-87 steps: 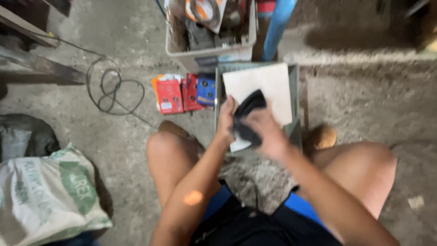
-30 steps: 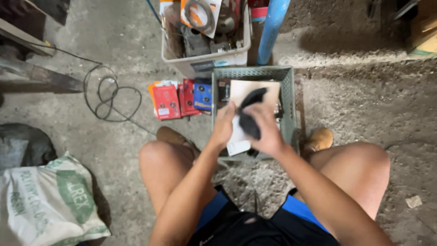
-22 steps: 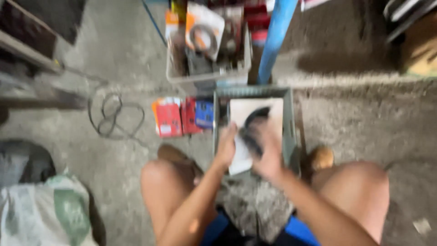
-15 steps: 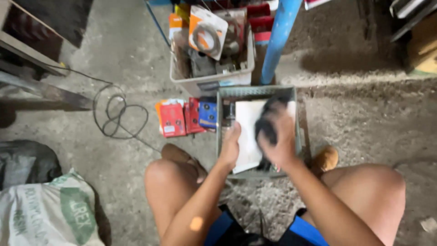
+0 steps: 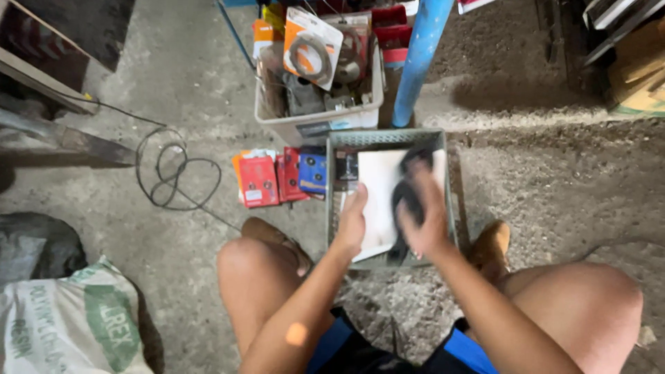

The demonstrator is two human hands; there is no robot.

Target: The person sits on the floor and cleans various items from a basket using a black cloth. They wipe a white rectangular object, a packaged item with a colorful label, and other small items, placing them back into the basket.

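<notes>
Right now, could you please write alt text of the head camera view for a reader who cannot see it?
A seated person's right hand presses a dark curved object against a white flat sheet inside a grey plastic crate on a concrete floor, while the left hand steadies the sheet's edge. Red and blue packets lie left of the crate.

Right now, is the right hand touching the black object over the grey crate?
Touching. In the head view the right hand lies on the black object, fingers spread across it, above the white sheet in the grey crate.
</notes>
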